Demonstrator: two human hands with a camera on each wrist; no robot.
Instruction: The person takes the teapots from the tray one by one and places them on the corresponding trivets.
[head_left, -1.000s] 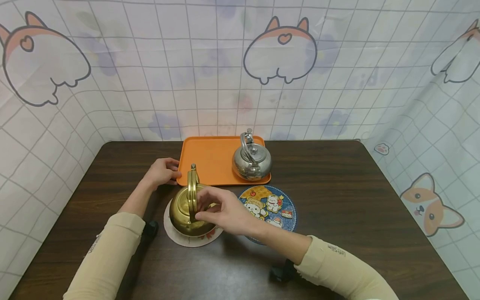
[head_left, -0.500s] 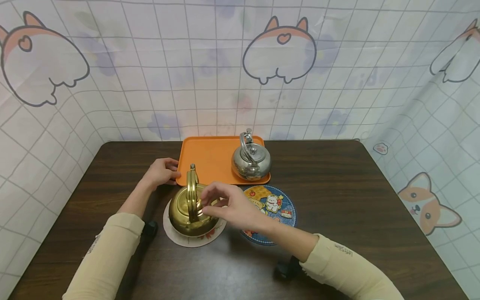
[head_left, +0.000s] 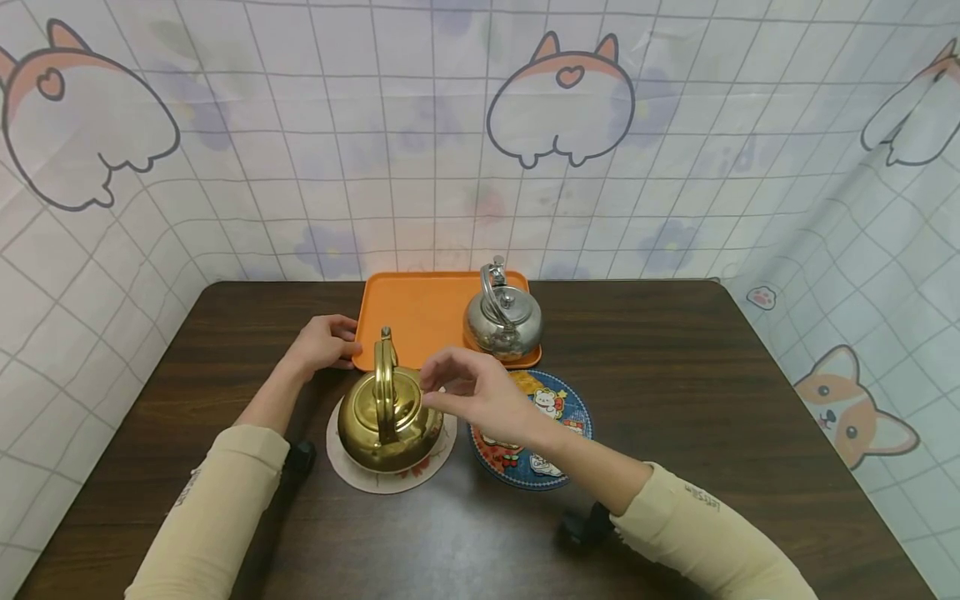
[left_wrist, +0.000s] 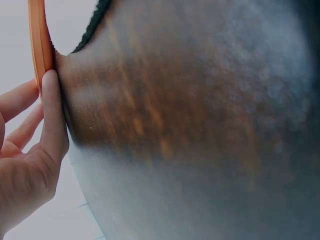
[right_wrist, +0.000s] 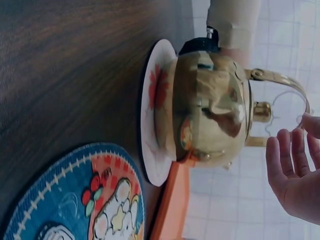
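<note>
While the gold kettle [head_left: 397, 429] is sitting, seemingly placed, before the orange tray [head_left: 416, 310] bearing an untouched silver kettle [head_left: 504, 329], the left hand [head_left: 324, 342] is pinching the tray, the right hand [head_left: 480, 397] hovering half-open, empty.

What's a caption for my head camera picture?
Left hand touching orange tray with silver kettle on it; right hand beside gold kettle.

the left arm [head_left: 221, 492] stretches forward, the left hand [head_left: 324, 342] in a pinch. the right arm [head_left: 592, 475] slants inward, the right hand [head_left: 480, 392] raised with fingers [right_wrist: 298, 152] loosely curved.
</note>
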